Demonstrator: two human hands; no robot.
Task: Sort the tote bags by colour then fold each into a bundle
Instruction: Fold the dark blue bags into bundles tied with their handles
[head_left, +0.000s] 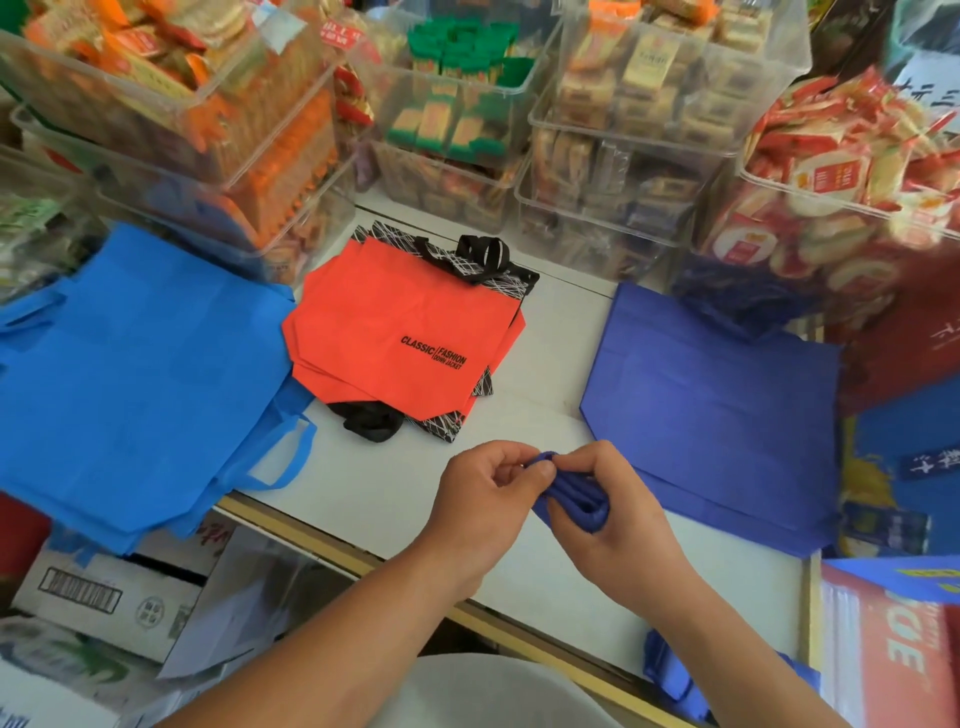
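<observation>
A dark blue tote bag folded into a small bundle (576, 496) is held above the white table (374, 488) near its front edge. My left hand (485, 493) pinches the bundle's top end, and my right hand (618, 512) grips its body. A stack of dark blue tote bags (717, 410) lies flat at the right. Light blue tote bags (130, 374) lie stacked at the left, hanging over the table's edge. In the middle, orange tote bags (400, 332) rest on black-and-white patterned bags (498, 270).
Clear plastic bins of packaged snacks (457, 119) line the back of the table. Cardboard boxes (109, 597) sit below at the left. Blue and red cartons (893, 649) stand at the right. A piece of dark blue fabric (670, 670) hangs below the table's front edge.
</observation>
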